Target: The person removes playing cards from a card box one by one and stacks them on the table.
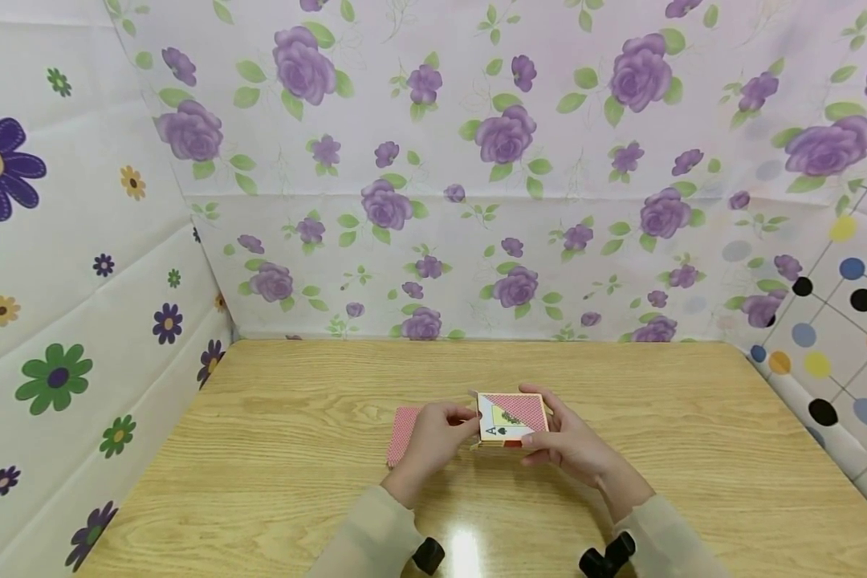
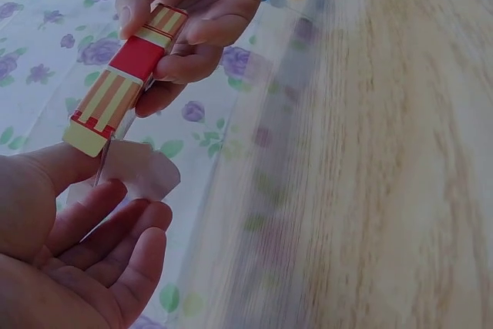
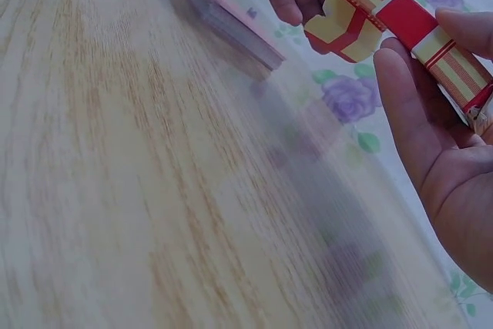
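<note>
My right hand grips a playing-card box by its right end, thumb on the near edge and fingers around the far side. The box is red and white with an ace of spades on its upper face. Its end flap hangs open at the left end. There, my left hand pinches the box's open end with thumb and index finger, while its other fingers curl loosely below the flap in the left wrist view. A red-backed deck of cards lies on the table, partly hidden behind the left hand.
The wooden table extends around both hands. Floral cloth covers the wall behind, with patterned cloth along the left and right sides. Black straps with mounts sit at both wrists.
</note>
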The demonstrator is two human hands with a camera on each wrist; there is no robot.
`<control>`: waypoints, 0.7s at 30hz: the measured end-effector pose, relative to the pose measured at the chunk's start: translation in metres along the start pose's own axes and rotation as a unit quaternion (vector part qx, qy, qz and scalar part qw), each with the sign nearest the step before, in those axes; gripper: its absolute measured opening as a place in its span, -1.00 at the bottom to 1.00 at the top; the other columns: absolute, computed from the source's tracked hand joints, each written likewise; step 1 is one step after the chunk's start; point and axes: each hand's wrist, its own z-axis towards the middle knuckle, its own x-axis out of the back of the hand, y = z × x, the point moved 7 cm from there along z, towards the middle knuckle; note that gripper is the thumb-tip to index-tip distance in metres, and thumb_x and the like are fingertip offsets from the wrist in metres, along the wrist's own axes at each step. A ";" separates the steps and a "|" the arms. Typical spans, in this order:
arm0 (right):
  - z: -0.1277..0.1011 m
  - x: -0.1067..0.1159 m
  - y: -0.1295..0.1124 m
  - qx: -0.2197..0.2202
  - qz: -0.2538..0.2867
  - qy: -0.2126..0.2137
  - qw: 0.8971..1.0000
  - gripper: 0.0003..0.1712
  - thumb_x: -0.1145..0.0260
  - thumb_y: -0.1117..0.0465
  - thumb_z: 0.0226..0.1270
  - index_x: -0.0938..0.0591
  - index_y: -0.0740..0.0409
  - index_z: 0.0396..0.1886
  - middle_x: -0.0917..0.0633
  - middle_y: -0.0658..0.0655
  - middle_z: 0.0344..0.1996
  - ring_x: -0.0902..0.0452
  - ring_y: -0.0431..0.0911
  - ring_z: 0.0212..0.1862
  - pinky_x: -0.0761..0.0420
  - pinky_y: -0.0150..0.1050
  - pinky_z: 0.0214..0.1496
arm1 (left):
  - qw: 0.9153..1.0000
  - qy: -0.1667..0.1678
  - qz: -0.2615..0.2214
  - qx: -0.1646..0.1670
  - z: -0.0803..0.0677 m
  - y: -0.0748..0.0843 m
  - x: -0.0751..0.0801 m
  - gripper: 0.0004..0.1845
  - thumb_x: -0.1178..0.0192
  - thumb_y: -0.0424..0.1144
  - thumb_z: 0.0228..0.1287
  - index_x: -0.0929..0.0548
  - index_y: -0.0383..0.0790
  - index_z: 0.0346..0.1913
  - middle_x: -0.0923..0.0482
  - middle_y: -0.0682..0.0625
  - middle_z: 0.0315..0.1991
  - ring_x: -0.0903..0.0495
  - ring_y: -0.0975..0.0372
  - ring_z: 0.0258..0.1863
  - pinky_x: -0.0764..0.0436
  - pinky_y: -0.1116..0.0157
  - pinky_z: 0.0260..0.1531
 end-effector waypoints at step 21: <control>-0.004 0.000 -0.003 0.005 0.001 -0.005 1.000 -0.04 -0.22 0.42 0.26 0.11 -0.09 0.47 -0.55 0.12 0.12 -0.63 -0.01 -0.01 -0.68 -0.18 -0.19 | 0.998 -0.019 -0.054 0.030 -0.003 -0.003 0.009 -0.82 -0.25 -0.19 0.25 -0.67 -0.25 -0.24 -0.62 -0.03 -0.32 -0.56 0.22 -0.39 -0.61 0.22 -0.35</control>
